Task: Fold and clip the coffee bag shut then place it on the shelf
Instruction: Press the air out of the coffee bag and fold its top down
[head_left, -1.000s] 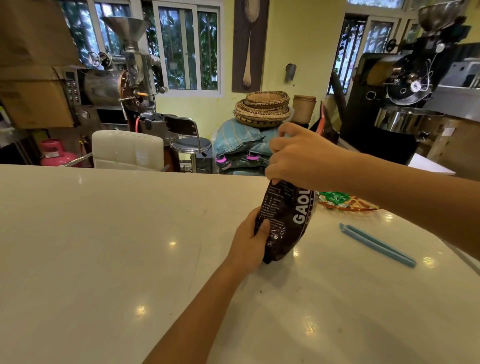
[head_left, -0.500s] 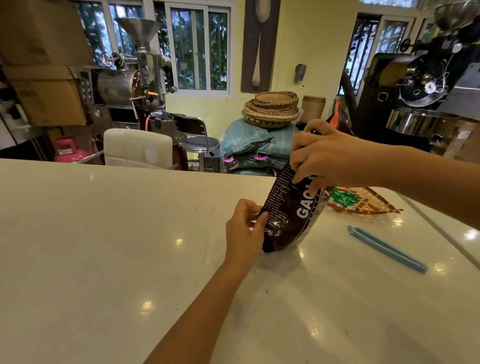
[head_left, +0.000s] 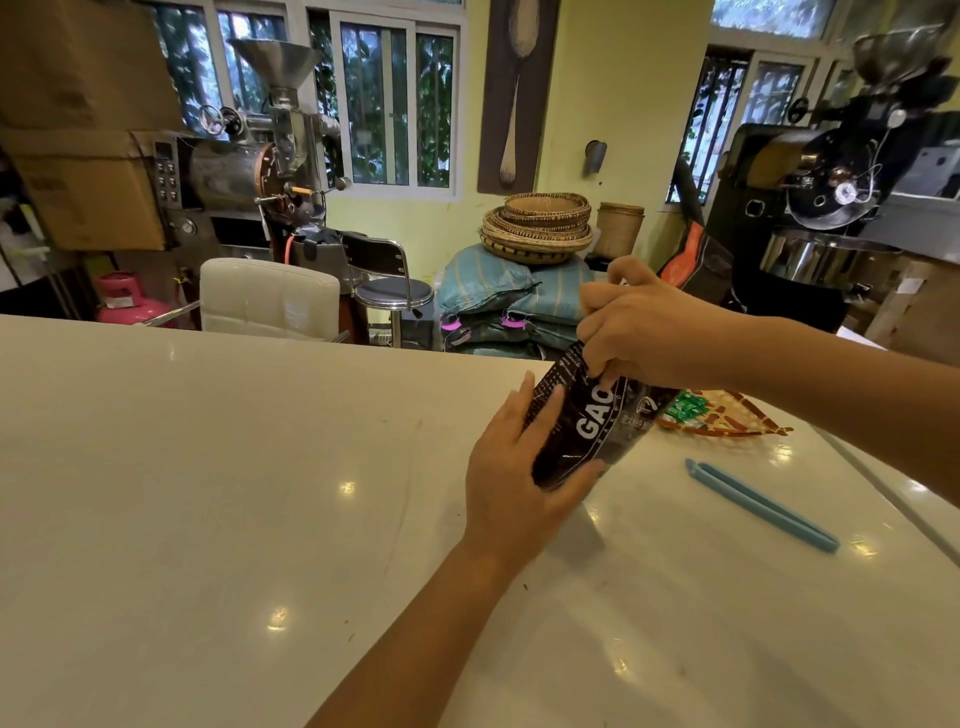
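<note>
L hand (head_left: 511, 480) cups base of black coffee bag (head_left: 587, 421) on counter (head_left: 208, 493); R hand (head_left: 641, 325) pinches top; blue clip (head_left: 761, 505) nearby.

Yellow walls (head_left: 618, 93), white-framed windows (head_left: 395, 104), a white chair (head_left: 270, 299) behind the glossy white counter (head_left: 208, 493).

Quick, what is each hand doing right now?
Left hand: wrapped around the lower part of the coffee bag, holding it.
Right hand: closed, pinching the top of the bag.
</note>
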